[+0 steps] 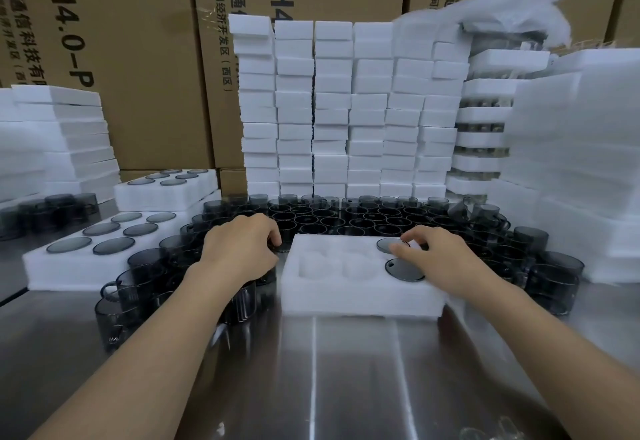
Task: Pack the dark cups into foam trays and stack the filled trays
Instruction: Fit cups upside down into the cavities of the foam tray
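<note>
A white foam tray (pixel 360 296) lies on the steel table in front of me. Two dark cups sit upside down in its right-hand holes, one at the back (pixel 386 245) and one nearer (pixel 405 269); its left holes hold nothing. My right hand (pixel 433 252) rests over the back cup, fingertips touching its base. My left hand (pixel 242 245) reaches just left of the tray, fingers curled down round a dark cup (pixel 282 244) among the loose ones. Many loose dark cups (pixel 346 219) stand behind and beside the tray.
Two filled foam trays (pixel 104 252) (pixel 166 190) lie at the left. Tall stacks of foam blocks (pixel 346 110) rise behind, filled trays are stacked at the right (pixel 485 121), and cardboard boxes (pixel 138 58) form the back wall. Bare steel table (pixel 346 370) lies near me.
</note>
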The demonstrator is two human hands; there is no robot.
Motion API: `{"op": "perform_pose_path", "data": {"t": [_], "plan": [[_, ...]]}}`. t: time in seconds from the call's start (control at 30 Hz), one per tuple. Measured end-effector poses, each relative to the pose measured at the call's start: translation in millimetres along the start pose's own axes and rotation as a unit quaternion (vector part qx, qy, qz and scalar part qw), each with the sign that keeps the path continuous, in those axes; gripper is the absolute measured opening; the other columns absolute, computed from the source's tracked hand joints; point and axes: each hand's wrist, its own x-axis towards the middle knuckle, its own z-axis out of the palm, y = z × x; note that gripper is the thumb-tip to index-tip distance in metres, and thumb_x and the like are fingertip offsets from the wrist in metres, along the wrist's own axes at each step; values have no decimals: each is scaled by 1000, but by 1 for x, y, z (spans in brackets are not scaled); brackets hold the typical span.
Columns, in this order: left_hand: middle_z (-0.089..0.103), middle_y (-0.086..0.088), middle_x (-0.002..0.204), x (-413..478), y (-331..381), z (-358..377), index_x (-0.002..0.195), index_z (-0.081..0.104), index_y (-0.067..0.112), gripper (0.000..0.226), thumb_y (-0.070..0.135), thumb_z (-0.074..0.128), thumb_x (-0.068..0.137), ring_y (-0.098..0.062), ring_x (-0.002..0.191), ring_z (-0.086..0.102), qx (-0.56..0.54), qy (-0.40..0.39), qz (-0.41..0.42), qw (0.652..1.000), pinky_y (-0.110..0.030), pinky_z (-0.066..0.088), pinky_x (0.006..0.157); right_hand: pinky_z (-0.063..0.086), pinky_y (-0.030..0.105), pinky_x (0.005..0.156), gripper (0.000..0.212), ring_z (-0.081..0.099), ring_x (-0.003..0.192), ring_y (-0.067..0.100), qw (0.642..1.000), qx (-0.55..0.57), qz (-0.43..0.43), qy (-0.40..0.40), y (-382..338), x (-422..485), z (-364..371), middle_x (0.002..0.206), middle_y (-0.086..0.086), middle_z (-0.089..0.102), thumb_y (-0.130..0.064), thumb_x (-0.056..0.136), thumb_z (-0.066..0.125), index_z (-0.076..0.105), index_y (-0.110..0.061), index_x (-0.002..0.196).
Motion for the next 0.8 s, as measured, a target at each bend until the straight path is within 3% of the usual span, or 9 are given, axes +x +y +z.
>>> {"op": "perform_pose_path", "data": {"t": [0.1, 0.17, 0.3, 0.37, 0.43, 0.57, 0.63, 0.73, 0.8], "plan": [[72, 17, 89, 3, -1, 1, 110, 68, 41, 19, 30, 75, 96, -11, 92, 67, -52, 58, 8, 997, -36, 57, 78, 41, 36, 89, 51, 52, 118, 18, 1000, -8, 0, 0, -1, 0, 0, 146, 5, 59, -61, 100, 61, 64, -28, 138], [73, 17, 82, 6, 1, 0, 107, 69, 42, 17, 30, 76, 97, -7, 87, 68, -149, 97, 0, 984, -33, 55, 72, 41, 36, 89, 50, 52, 116, 17, 1000, -9, 0, 2, -1, 0, 1, 145, 5, 60, -61, 100, 60, 64, -28, 137], [76, 12, 72, 10, 12, -3, 98, 73, 33, 13, 19, 75, 100, -9, 83, 71, -419, 154, -13, 895, -29, 53, 70, 42, 33, 79, 50, 54, 107, 19, 999, -31, -8, 9, -3, -1, 1, 125, 4, 61, -58, 101, 60, 66, -23, 137], [80, 4, 83, 7, 20, -7, 106, 75, 26, 13, 14, 74, 101, -16, 92, 75, -570, 102, -19, 815, -35, 62, 74, 44, 33, 83, 48, 54, 112, 20, 997, -56, -31, 32, -5, -3, 1, 122, 1, 57, -54, 101, 61, 67, -22, 136], [81, -4, 90, 3, 28, -9, 116, 74, 19, 16, 11, 71, 103, -20, 97, 78, -674, 26, -13, 738, -40, 67, 76, 44, 35, 99, 48, 50, 130, 19, 994, -63, -69, 61, -10, -7, 1, 136, -2, 58, -54, 100, 64, 66, -25, 138], [79, -14, 97, -3, 45, -8, 130, 69, 14, 25, 7, 57, 109, -29, 100, 79, -758, -86, 11, 647, -48, 66, 81, 45, 30, 106, 69, 53, 126, -2, 981, 1, -183, 64, -33, -24, 5, 137, -19, 58, -76, 92, 55, 46, -44, 152], [76, -17, 109, -6, 52, -7, 133, 67, 14, 28, 7, 54, 110, -28, 99, 77, -773, -123, 19, 622, -45, 65, 80, 51, 30, 100, 70, 59, 118, -1, 969, 36, -233, 77, -46, -32, 11, 130, -25, 61, -78, 91, 56, 40, -50, 152], [74, -18, 127, -11, 59, -4, 135, 70, 15, 30, 13, 55, 109, -25, 109, 74, -770, -151, 42, 618, -37, 64, 81, 56, 35, 89, 59, 65, 103, 8, 946, 96, -275, 140, -60, -39, 19, 107, -19, 67, -68, 90, 65, 48, -48, 143], [76, -14, 126, -14, 62, -1, 126, 76, 17, 26, 19, 60, 106, -22, 110, 75, -770, -153, 46, 618, -32, 63, 82, 57, 36, 83, 58, 65, 94, 9, 937, 88, -281, 188, -63, -42, 19, 96, -18, 64, -66, 88, 69, 52, -47, 140]]}}
